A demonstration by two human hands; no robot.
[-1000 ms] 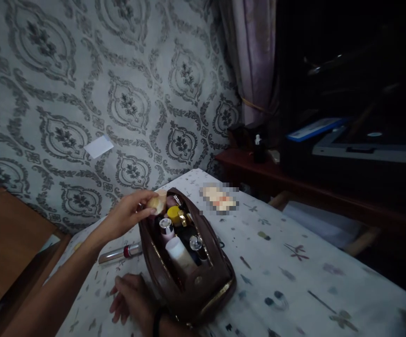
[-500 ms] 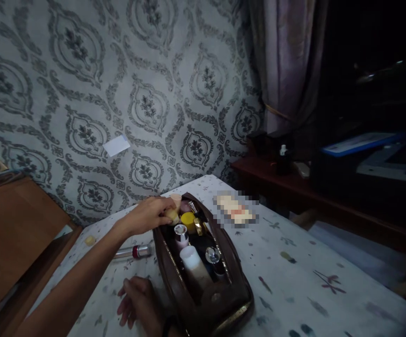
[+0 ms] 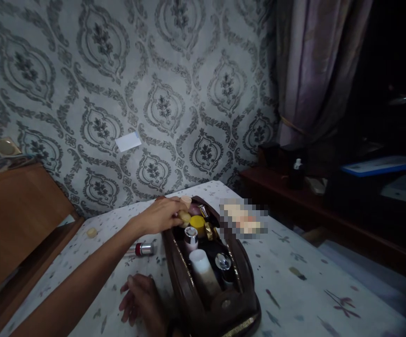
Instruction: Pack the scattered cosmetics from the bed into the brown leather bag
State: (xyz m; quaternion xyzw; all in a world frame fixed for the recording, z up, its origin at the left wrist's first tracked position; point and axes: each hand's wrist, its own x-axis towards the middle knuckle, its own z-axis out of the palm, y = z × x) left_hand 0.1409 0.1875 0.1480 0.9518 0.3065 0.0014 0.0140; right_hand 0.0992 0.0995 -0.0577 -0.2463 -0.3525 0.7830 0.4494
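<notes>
A dark brown cosmetic bag (image 3: 247, 276) lies unzipped on the table, with several bottles and jars inside. My left hand (image 3: 163, 214) reaches over its far left rim, fingers closed on a small pale yellow container (image 3: 184, 217) whose lower part is hidden. Close by are a yellow-lidded jar (image 3: 197, 223), a silver-capped bottle (image 3: 191, 236) and a gold item (image 3: 208, 230). Nearer me are a white-capped bottle (image 3: 199, 262) and a clear-capped bottle (image 3: 223, 263). Left of the bag, my right hand (image 3: 140, 297) hovers with loosely curled fingers apart, nothing in it.
A silver tube with a red band (image 3: 143, 249) lies left of the bag, partly behind my left forearm. Farther left is a small cream-coloured piece (image 3: 91, 232). A blurred-out item (image 3: 243, 218) lies to the right. A wooden board (image 3: 24, 210) borders the patterned tablecloth (image 3: 294, 290).
The view has turned slightly left, so everything sits farther right in the picture. My left hand stays at the pale yellow container in the bag; my right hand has hardly moved.
</notes>
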